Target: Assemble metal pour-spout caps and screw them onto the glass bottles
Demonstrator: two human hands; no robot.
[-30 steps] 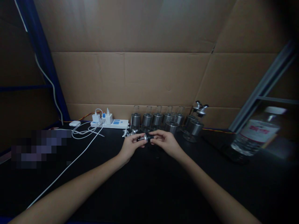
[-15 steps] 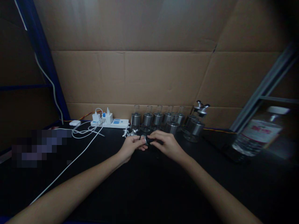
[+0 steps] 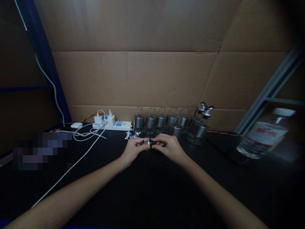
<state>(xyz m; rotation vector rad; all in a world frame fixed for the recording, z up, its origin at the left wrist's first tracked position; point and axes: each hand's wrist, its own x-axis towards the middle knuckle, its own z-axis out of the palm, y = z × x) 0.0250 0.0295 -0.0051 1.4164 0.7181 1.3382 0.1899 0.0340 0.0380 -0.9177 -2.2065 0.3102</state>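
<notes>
Between both hands, just above the black table, is a small silver-and-black pour spout (image 3: 150,143), partly hidden by fingers. My left hand (image 3: 132,150) is closed on its silver end from the left. My right hand (image 3: 170,147) pinches the black part from the right. Several silver spouts (image 3: 132,135) lie on the table just beyond my left hand. Behind my hands stand several glass bottles with steel sleeves (image 3: 151,121), open at the neck. At the right end of the group, a bottle (image 3: 199,130) carries a silver spout with a black tip.
White power strip (image 3: 123,126) with plugged chargers and a tangled white cable (image 3: 83,156) lie at left. A large clear plastic bottle (image 3: 264,135) with a white cap stands at right. A cardboard wall (image 3: 143,79) closes off the back.
The spout has turned in my fingers, so its silver side now shows more and lies level. Both hands stay in nearly the same place.
</notes>
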